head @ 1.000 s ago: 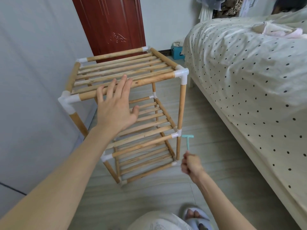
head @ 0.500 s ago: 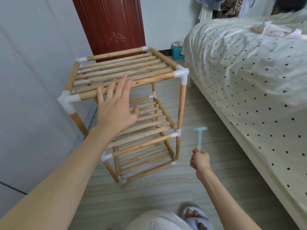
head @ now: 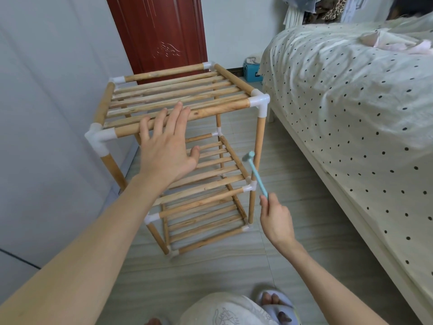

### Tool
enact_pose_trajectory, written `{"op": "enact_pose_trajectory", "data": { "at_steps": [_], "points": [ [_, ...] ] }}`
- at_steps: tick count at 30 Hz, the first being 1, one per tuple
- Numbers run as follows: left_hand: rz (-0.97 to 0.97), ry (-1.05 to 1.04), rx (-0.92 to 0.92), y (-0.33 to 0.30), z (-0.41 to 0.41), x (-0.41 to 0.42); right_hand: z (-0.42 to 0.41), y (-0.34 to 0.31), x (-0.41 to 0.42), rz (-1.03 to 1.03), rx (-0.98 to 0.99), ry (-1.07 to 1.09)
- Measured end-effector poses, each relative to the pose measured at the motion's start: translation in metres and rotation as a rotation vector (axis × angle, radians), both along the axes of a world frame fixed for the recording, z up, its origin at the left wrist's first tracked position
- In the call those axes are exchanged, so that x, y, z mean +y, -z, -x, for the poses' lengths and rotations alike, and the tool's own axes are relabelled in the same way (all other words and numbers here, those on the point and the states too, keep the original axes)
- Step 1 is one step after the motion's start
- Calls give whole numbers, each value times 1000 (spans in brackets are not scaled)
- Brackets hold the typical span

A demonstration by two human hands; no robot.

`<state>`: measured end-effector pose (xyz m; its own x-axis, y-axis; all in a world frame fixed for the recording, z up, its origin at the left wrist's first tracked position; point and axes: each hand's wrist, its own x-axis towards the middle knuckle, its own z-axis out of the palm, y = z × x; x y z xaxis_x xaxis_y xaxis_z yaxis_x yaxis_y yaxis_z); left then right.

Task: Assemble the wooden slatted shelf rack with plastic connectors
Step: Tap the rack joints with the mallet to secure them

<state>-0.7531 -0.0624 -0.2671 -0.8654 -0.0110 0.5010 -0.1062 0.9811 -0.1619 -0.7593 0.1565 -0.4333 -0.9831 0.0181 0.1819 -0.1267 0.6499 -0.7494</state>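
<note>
The wooden slatted rack (head: pixel 225 106) stands upright on the floor with three slatted tiers joined by white plastic corner connectors (head: pixel 259 102). My left hand (head: pixel 167 146) lies flat with straight fingers on the front rail of the top tier. My right hand (head: pixel 275 216) grips the handle of a small light-blue plastic hammer (head: pixel 255 172). The hammer head is tilted left, close to the front right post just above the middle tier's connector (head: pixel 249 186).
A bed (head: pixel 351 113) with a dotted cover runs along the right, close to the rack. A grey wall (head: pixel 46 90) is on the left, a dark red door (head: pixel 161 31) behind. A blue box (head: pixel 251 72) sits by the bed. My slippered foot (head: pixel 275 303) is at the bottom.
My right hand swung the hammer out to the right and upward, then back left toward the rack's front right post. My left hand stayed on the top rail.
</note>
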Motion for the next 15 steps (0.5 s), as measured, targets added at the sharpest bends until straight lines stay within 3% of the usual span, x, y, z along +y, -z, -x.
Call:
{"op": "enact_pose_trajectory", "data": {
  "at_steps": [2,6,10,13,15],
  "points": [
    [2,3,1,-1,0,-1,2,-2,-8,99,26,52],
    [10,9,6,1,-1,-1,6,15,-13,-107,-408,-87],
    [7,12,20,3,2,-1,8,12,-11,-20,-173,-3],
    [-2,15,22,2,2,-1,9,18,-7,-184,-422,-93],
    [-1,17,24,3,3,-1,11,14,-6,-176,-300,-74]
  ]
}}
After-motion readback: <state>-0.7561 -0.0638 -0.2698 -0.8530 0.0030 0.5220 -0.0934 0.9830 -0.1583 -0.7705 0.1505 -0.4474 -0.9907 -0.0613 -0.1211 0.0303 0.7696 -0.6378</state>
